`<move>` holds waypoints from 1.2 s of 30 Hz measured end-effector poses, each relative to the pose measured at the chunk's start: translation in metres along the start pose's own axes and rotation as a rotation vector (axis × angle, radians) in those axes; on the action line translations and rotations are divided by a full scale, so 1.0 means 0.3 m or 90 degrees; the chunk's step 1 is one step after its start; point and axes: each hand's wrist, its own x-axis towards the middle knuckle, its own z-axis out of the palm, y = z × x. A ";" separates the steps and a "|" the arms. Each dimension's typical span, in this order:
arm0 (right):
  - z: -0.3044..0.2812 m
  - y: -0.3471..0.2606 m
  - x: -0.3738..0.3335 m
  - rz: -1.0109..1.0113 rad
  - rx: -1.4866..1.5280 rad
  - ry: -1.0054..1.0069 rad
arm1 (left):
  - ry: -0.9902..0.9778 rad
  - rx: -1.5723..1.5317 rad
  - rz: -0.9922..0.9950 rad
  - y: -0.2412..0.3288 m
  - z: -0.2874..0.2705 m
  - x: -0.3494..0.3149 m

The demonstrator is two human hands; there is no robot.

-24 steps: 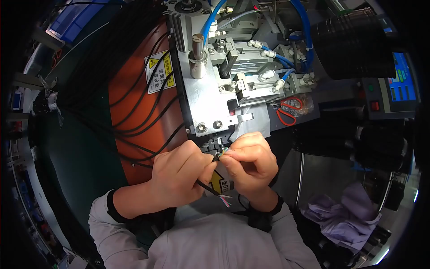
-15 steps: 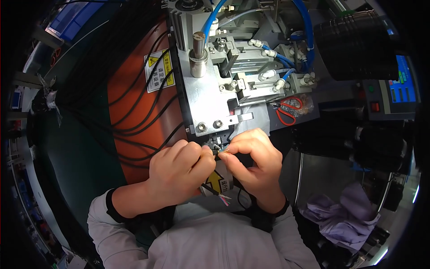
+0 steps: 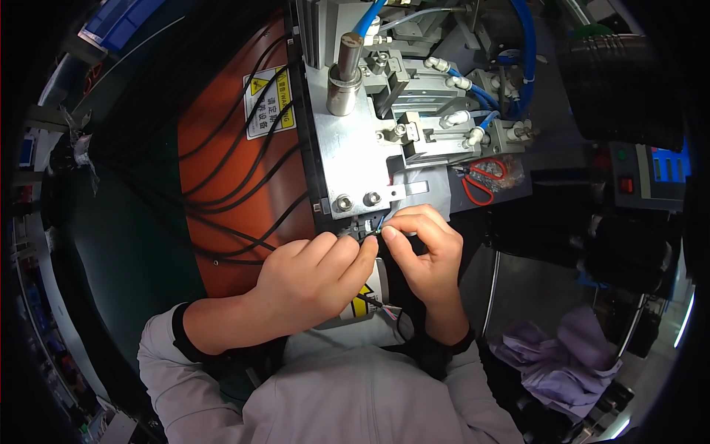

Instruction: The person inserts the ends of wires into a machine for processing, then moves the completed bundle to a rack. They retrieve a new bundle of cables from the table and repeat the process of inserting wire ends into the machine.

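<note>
Just below the front edge of a metal machine plate (image 3: pixel 347 166), both of my hands meet at a small dark fixture (image 3: pixel 361 228) with a pale part in it. My right hand (image 3: pixel 429 255) pinches thin wires (image 3: pixel 380 223), one of them blue, between thumb and index finger. My left hand (image 3: pixel 314 277) is closed, its fingertips at the same spot; what it grips is hidden under the fingers. Below the hands, a black cable (image 3: pixel 370 300) ends in several bare coloured wires (image 3: pixel 390 311), in front of a white surface with a yellow mark.
Pneumatic cylinders (image 3: pixel 436 137) with blue tubes stand behind the fixture. Red-handled scissors (image 3: pixel 482 181) lie to the right. Several black cables (image 3: pixel 244 192) cross an orange surface (image 3: pixel 211 163) at left. A control screen (image 3: pixel 669 166) stands far right, above a crumpled purple cloth (image 3: pixel 558 362).
The view has shifted, so the machine sits slightly higher and further right. My left fingertips have come nearer the right ones. The right hand keeps its pinch at the fixture.
</note>
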 end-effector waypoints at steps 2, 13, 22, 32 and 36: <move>0.029 0.001 0.008 -0.016 -0.054 0.012 | -0.031 0.029 -0.006 -0.007 0.006 0.002; 0.066 0.029 -0.010 -0.027 -0.066 0.046 | -0.077 0.073 -0.020 -0.008 0.014 0.004; 0.058 0.087 -0.050 0.248 0.233 0.047 | -0.007 0.014 -0.032 -0.025 0.035 0.010; 0.071 0.053 -0.040 0.329 0.318 0.033 | -0.084 0.066 -0.082 0.008 -0.014 -0.006; 0.044 0.044 -0.026 0.190 0.280 0.096 | -0.135 0.169 -0.073 0.019 -0.030 -0.014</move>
